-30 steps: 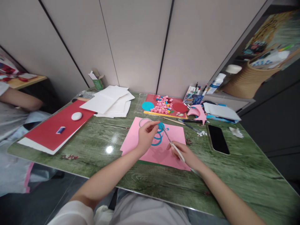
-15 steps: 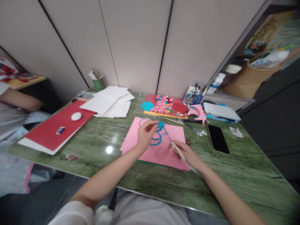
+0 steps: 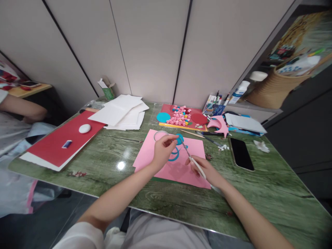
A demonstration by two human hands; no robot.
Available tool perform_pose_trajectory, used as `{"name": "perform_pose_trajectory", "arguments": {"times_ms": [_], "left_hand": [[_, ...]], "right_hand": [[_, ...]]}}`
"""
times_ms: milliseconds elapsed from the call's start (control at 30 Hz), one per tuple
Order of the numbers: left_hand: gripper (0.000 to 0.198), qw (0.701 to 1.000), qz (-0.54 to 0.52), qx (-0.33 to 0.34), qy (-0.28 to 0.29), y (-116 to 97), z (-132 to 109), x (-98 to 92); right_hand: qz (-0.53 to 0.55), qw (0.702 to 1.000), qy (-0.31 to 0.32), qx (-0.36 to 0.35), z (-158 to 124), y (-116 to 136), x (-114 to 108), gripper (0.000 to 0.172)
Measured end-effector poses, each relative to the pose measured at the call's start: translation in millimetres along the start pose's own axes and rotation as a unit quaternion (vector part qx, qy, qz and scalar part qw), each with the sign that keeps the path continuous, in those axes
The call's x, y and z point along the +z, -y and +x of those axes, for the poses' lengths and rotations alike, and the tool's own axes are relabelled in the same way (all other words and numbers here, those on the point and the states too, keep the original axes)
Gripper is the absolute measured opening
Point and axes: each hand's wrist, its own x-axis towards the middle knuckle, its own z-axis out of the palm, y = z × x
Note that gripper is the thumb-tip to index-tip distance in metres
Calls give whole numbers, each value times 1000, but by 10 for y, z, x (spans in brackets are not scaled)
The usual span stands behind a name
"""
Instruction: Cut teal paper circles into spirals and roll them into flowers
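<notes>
One blue paper piece point(image 3: 179, 138), roughly round, is being held above a pink sheet point(image 3: 178, 173) by the left hand point(image 3: 163, 150). The left hand is pinching narrowly, with thumb and fingers closing on the piece's left side. The right hand point(image 3: 209, 171) is gripping a pair of white-handled scissors point(image 3: 192, 159) with its fingers in the handles.

Governing relation: the scissors' long axis is running from the right hand forward and leftward, and the tip is meeting the right side of the blue paper piece. The piece is lying just beyond the left fingertips, toward the right; the left hand is therefore the nearer one. Blade spread is too small to read.

Below the piece, a curled blue strip point(image 3: 173, 159) is hanging or resting over the pink sheet; whether it is joining the piece is unclear.
</notes>
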Motion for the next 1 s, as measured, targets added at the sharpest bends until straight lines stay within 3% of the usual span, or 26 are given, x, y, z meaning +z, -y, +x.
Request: {"name": "perform_pose_trajectory", "arguments": {"times_ms": [600, 1000], "left_hand": [[20, 1000, 2, 20, -4, -11, 18, -19], [20, 1000, 25, 19, -2, 49, 47, -25]], "right_hand": [[-37, 999, 21, 10, -22, 103, -21, 33], [-125, 992, 25, -2, -38, 134, -102, 32]]}}
